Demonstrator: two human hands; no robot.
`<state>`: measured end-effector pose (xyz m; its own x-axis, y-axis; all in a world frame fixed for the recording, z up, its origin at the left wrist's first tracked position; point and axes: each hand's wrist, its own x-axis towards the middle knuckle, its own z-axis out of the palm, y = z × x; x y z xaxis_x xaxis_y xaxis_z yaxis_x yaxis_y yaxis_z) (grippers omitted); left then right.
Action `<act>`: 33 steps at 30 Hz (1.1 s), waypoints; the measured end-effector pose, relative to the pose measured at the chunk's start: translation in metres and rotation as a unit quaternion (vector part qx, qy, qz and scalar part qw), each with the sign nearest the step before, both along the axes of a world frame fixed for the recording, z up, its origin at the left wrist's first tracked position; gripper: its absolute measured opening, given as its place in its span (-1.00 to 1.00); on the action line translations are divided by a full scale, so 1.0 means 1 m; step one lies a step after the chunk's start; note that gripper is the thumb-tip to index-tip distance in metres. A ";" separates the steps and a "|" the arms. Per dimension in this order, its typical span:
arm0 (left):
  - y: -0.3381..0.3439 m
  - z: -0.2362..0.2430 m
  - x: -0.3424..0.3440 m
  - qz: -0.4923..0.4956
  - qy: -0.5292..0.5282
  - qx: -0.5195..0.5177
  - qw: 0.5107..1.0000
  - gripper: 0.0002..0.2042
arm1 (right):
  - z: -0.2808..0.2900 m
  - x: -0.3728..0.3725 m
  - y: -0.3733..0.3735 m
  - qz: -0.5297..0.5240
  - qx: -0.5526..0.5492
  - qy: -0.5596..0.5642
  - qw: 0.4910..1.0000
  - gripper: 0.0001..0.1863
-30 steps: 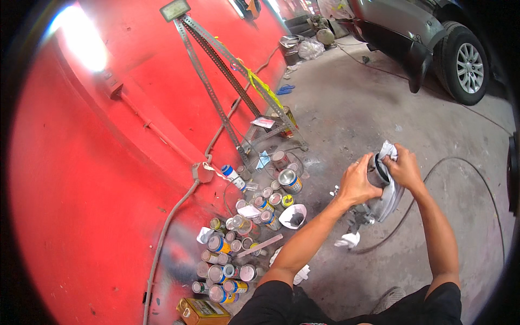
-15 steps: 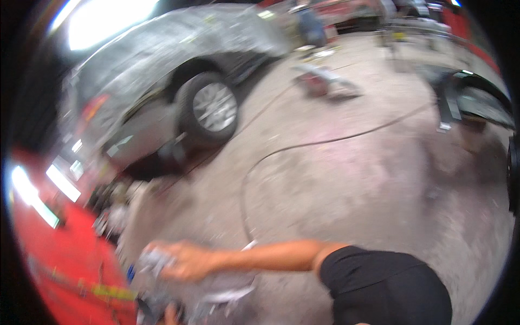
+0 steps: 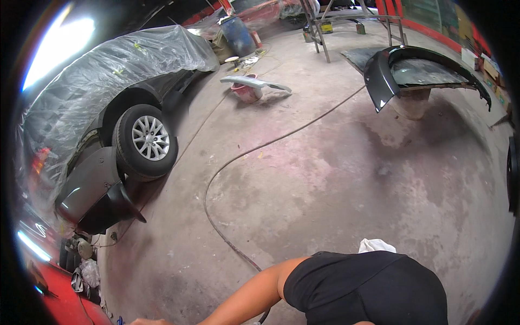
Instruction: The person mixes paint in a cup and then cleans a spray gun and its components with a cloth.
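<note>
The bare left arm reaches down past the black rubber hose on the concrete floor; hand grip cannot be told, so steady footing matters.

The left hand is cut off by the lower edge, its fingers unseen, and a white rag hides partly behind the black-sleeved shoulder

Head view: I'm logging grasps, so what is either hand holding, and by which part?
Cannot be told: only the left arm shows, and both hands lie outside the picture.
</note>
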<state>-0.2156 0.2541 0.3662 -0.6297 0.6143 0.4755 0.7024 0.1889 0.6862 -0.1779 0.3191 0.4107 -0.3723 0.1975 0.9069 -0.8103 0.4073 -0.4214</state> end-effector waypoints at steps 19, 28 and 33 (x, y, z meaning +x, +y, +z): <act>-0.030 -0.016 0.008 0.013 -0.121 0.033 0.992 -0.33 | -0.004 0.002 0.001 -0.178 0.092 0.185 0.962 -0.43; -0.028 0.040 -0.004 -0.007 -0.198 0.207 0.958 -0.36 | -0.008 -0.075 0.063 0.231 -0.332 -0.335 0.851 -0.53; -0.080 0.015 -0.046 0.001 -0.295 0.385 0.875 -0.43 | -0.038 -0.060 -0.023 0.114 -0.167 -0.288 0.936 -0.47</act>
<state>-0.2614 0.1740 0.3811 -0.9056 0.2536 0.3399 0.1837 -0.4876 0.8535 -0.2379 0.2958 0.3725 -0.8473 0.2899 0.4450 -0.4596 0.0196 -0.8879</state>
